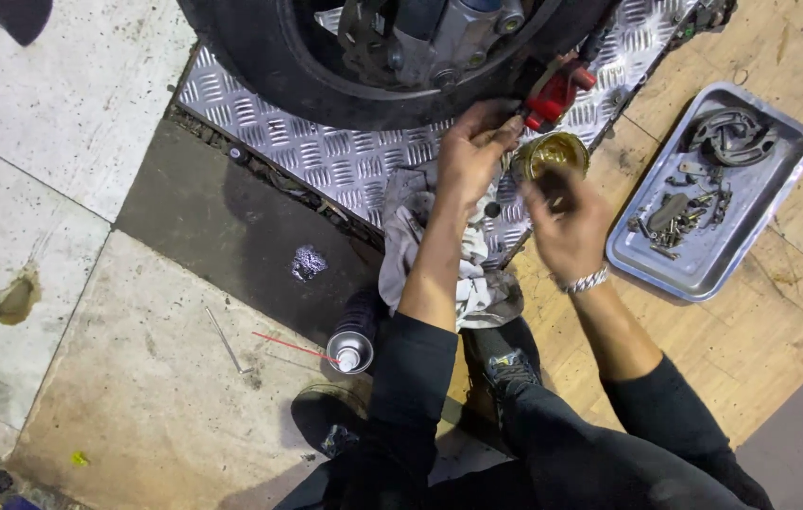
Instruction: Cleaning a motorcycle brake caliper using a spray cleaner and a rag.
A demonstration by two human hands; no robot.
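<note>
My left hand (474, 151) reaches forward to a red brake part (555, 90) beside a black tyre (279, 66); its fingers are closed around something small that I cannot make out. My right hand (567, 225), with a metal bracelet at the wrist, is at a round open tin of yellowish grease (553, 153), fingers on its near rim. Both sleeves are dark. A crumpled grey rag (401, 236) lies under my left forearm.
The wheel stands on a ribbed metal plate (326, 156). A metal tray (704, 255) at the right holds brake shoes (730, 132), bolts and small parts. A spray can with a red straw (350, 348) and a thin metal rod (225, 340) lie on the concrete floor.
</note>
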